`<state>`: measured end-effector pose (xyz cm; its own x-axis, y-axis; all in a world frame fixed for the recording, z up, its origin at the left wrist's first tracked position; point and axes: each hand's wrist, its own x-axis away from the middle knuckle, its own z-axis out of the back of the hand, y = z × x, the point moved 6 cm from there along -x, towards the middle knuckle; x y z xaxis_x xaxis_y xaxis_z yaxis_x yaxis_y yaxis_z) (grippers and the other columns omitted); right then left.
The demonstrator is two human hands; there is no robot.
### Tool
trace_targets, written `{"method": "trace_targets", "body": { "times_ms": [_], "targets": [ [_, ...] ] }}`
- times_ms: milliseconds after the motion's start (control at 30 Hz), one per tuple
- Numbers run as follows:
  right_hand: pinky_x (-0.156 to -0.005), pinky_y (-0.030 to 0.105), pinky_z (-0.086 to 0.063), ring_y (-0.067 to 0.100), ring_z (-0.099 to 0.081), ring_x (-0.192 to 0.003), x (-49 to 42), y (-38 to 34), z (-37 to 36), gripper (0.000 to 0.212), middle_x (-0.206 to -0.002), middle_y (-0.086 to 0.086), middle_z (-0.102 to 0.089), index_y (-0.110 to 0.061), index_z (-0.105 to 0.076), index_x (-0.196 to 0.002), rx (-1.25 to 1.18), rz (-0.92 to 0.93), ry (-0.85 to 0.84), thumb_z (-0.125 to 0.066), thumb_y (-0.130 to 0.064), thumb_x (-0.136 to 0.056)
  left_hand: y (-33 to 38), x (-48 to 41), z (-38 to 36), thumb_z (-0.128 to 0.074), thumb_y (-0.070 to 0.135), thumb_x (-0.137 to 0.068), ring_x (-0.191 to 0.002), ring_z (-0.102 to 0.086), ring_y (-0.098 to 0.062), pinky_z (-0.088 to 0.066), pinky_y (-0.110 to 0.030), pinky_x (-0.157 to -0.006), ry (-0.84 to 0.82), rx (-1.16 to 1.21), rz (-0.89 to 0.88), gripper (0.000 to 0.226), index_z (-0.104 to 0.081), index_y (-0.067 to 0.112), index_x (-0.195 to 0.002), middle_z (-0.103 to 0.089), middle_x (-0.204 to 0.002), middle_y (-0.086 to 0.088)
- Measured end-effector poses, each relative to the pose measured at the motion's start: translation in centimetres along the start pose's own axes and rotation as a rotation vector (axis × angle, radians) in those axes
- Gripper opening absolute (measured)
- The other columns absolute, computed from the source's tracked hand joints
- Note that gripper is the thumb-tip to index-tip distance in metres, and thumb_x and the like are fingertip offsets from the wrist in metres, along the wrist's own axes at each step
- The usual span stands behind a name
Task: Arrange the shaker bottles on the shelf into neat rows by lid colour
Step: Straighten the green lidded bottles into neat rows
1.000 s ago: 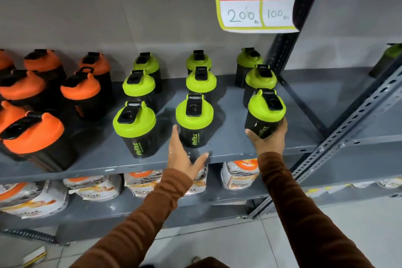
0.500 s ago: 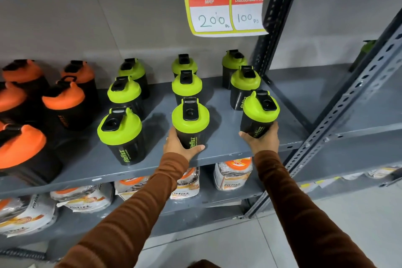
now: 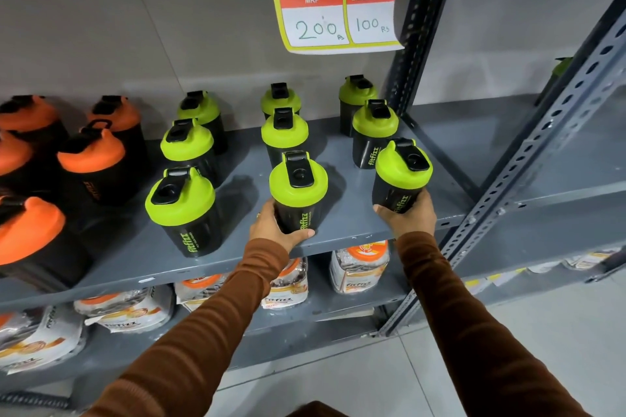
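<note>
Both hands on front-row green-lid shakers, squaring up the columns

I'm watching the left hand [image 3: 276, 225] wrapping its fingers around the base of the middle front shaker bottle [image 3: 298, 191], while the right hand [image 3: 411, 216] is clamped on the right front shaker bottle [image 3: 401, 179]. Both bottles are standing upright at the front lip of the grey shelf [image 3: 345, 216], directly ahead of the fingers. The right one is sitting slightly right of the bottles behind it, so I'm guessing it's needing a small nudge leftward. Orange-lid shakers [image 3: 91, 162] are grouped well off left.
</note>
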<state>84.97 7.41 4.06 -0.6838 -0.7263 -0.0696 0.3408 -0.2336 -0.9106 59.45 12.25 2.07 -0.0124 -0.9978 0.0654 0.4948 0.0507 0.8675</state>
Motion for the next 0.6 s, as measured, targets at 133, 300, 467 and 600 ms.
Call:
{"method": "trace_targets", "body": {
  "times_ms": [133, 300, 467, 600],
  "targets": [
    [-0.100, 0.036, -0.042, 0.030, -0.057, -0.113, 0.32, 0.06, 0.21, 0.074, -0.124, 0.017, -0.059, -0.005, -0.041, -0.124, -0.049, 0.002, 0.006, -0.084, -0.007, -0.063, 0.01, 0.11, 0.03, -0.086, 0.027, -0.054, -0.111, -0.056, -0.031, -0.045, -0.044, -0.098, -0.006, -0.006, -0.010, 0.079, -0.047, 0.011, -0.120, -0.059, -0.122, -0.012],
    [-0.103, 0.037, -0.041, 0.032, -0.056, -0.116, 0.24, 0.48, 0.18, 0.084, -0.130, 0.016, -0.055, -0.007, -0.033, -0.130, -0.091, -0.004, 0.010, -0.083, -0.006, -0.063, 0.10, 0.09, -0.13, -0.085, 0.026, -0.056, -0.111, -0.055, -0.031, -0.044, -0.044, -0.099, -0.014, 0.002, -0.013, 0.077, -0.046, 0.011, -0.121, -0.059, -0.123, -0.012],
    [-0.095, 0.024, -0.035, 0.030, -0.054, -0.119, 0.00, 0.72, 0.24, 0.086, -0.133, 0.017, -0.052, -0.006, -0.028, -0.135, -0.089, 0.000, 0.001, -0.081, -0.004, -0.067, 0.21, 0.12, -0.13, -0.084, 0.024, -0.058, -0.112, -0.055, -0.031, -0.044, -0.044, -0.099, -0.007, 0.013, -0.020, 0.076, -0.046, 0.010, -0.121, -0.058, -0.123, -0.013],
    [-0.108, 0.033, -0.032, 0.029, -0.044, -0.129, -0.06, 0.85, 0.11, 0.103, -0.143, 0.016, -0.042, -0.008, -0.015, -0.142, -0.123, 0.007, 0.003, -0.082, -0.003, -0.064, 0.46, 0.11, -0.13, -0.083, 0.024, -0.060, -0.114, -0.053, -0.032, -0.043, -0.043, -0.100, -0.004, 0.010, -0.030, 0.075, -0.045, 0.009, -0.123, -0.057, -0.126, -0.013]
  ]
}}
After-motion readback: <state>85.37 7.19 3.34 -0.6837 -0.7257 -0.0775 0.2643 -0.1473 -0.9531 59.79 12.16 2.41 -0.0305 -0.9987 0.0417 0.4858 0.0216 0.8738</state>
